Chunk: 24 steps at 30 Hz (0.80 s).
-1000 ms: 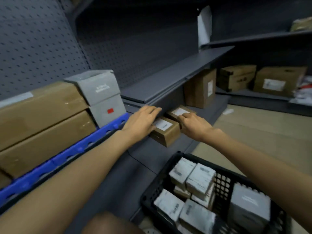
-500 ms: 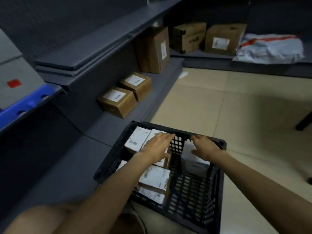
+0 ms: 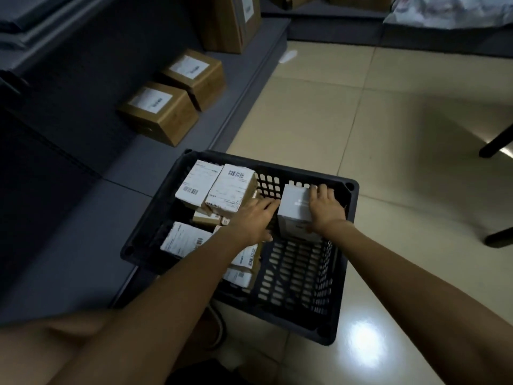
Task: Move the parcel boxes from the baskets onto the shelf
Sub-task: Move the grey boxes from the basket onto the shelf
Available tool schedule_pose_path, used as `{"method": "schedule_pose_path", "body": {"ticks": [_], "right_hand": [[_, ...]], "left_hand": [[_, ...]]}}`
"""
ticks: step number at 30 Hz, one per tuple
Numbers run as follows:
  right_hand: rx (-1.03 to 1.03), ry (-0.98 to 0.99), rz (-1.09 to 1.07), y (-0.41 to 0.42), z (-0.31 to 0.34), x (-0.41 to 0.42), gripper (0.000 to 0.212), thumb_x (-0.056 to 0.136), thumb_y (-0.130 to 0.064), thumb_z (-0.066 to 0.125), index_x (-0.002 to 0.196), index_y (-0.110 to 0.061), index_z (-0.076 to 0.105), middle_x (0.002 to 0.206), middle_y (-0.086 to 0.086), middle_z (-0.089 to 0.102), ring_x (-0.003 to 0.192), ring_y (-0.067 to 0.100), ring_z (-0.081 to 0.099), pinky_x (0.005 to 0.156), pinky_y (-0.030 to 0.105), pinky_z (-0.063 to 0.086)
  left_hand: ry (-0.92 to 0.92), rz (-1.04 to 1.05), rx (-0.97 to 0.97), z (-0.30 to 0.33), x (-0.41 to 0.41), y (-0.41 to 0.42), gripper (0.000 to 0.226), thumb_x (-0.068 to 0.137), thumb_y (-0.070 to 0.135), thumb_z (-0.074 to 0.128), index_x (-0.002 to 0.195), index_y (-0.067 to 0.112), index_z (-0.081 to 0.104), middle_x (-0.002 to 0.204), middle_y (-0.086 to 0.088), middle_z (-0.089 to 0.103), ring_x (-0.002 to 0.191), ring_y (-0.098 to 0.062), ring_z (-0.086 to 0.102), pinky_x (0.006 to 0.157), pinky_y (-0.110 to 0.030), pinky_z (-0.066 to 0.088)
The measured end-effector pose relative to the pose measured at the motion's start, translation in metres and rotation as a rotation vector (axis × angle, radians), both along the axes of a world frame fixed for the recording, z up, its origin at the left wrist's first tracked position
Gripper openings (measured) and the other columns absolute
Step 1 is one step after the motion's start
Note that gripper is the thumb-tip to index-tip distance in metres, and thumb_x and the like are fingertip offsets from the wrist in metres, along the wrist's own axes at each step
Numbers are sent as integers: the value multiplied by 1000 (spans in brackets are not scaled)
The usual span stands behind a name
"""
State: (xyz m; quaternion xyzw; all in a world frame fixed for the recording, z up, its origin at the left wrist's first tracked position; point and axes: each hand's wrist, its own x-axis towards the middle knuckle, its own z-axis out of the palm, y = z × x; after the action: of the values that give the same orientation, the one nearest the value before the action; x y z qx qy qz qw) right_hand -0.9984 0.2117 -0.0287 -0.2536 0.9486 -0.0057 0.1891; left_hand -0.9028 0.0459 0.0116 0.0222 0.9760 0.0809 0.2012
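Grey box between both hands' fingers, in basket.

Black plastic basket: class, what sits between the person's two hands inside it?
Head view: a tall white cardboard box between left hand and right hand.

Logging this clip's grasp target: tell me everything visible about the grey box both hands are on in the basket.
The grey box is a plain pale carton, cardboard by its look, with small blurred print on top and front. It stands upright in the right half of the black basket, near the far wall. The right hand grips its top and right side; the left hand touches its left side with straight fingers. It appears closed and undamaged.
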Motion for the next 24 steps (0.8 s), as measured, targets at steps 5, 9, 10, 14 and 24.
{"method": "schedule_pose_path", "body": {"ticks": [5,9,10,14,24], "right_hand": [[-14,59,-4,-2,-4,7,92,73,-19,79,143,-5,21,140,18,28,133,34,28,108,35,32],[-86,66,53,2,-14,24,85,72,-19,79,138,-10,27,136,14,36,127,30,33,104,35,38],[-112,46,64,3,-15,28,86,70,-20,81,137,-10,28,135,13,37,126,30,34,102,36,41],[-173,39,110,5,-10,41,89,67,-26,83,137,-11,30,134,10,38,124,27,36,99,36,46],[-233,147,252,-10,63,42,93,62,-44,85,134,-13,34,131,6,40,123,24,37,87,34,46]], "left_hand": [[-48,14,-22,-14,11,7,100,83,30,73,155,14,5,160,-8,13,143,-29,19,115,-39,24],[-44,53,-35,-23,16,12,107,81,28,75,154,14,-2,161,-7,3,143,-31,17,117,-42,23],[-35,64,-43,-24,18,13,108,81,28,75,154,14,-3,162,-7,1,143,-31,17,117,-42,23],[-12,82,-89,-27,25,12,111,81,30,75,154,13,-7,162,-7,-3,144,-30,14,116,-40,19],[131,167,34,11,28,-13,111,77,34,78,154,19,-1,160,0,7,140,-25,21,113,-41,29]]}}
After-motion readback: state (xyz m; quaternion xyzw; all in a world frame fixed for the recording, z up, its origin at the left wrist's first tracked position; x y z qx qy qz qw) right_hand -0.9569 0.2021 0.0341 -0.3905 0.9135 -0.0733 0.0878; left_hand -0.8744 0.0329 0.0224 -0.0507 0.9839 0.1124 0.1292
